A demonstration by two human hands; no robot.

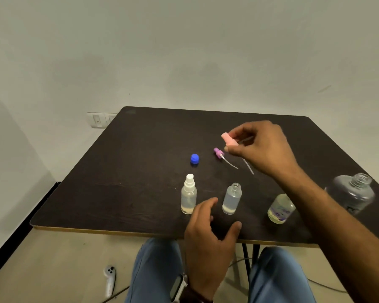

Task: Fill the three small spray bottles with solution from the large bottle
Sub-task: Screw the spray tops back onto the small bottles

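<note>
Right hand (257, 147) pinches pink sprayer (228, 139), left hand (208, 224) apart (empty) near uncapped bottle (232, 199); a bump likely spills it.

counter (140, 171): dark wood-grain top, light edge strip
far middle: blue cap (194, 159), purple sprayer head (218, 153) lying flat just right of it
near row: capped spray bottle (188, 196), open spray bottle (232, 199), labelled bottle (280, 209)
far right: large bottle (354, 192), open neck

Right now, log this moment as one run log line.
right hand: holds pink sprayer | left hand: open near uncapped middle bottle | white-capped bottle: closed | purple sprayer: on table
</note>
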